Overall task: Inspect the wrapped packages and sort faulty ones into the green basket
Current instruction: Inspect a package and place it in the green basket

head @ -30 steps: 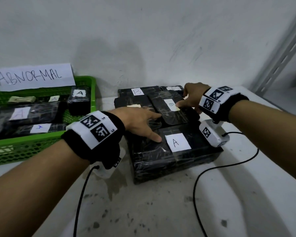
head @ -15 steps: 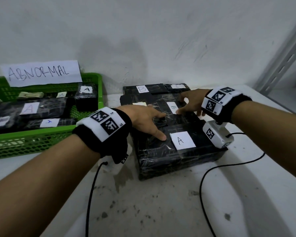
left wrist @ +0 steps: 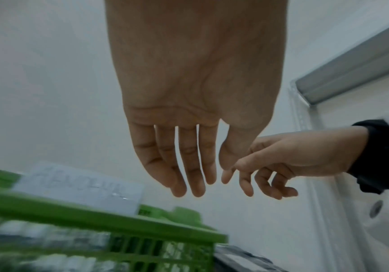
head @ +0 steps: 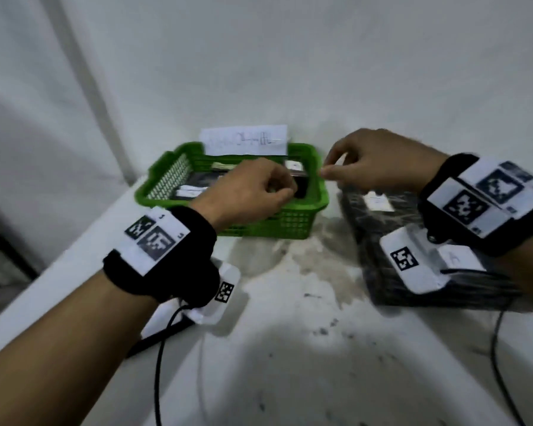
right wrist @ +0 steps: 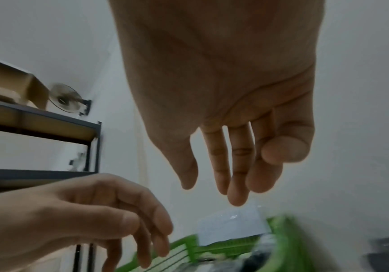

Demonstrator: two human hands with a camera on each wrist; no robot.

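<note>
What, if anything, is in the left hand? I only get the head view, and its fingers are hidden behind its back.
Observer: Nothing. The left wrist view shows the left hand with a bare palm and fingers hanging loosely above the basket.
Reviewer: And the right hand?
Observer: Also empty. In the right wrist view the right hand has a bare palm and relaxed fingers.
Reviewer: Anything beside the table that I miss?
Observer: The right wrist view shows a shelf with a cardboard box on it.
</note>
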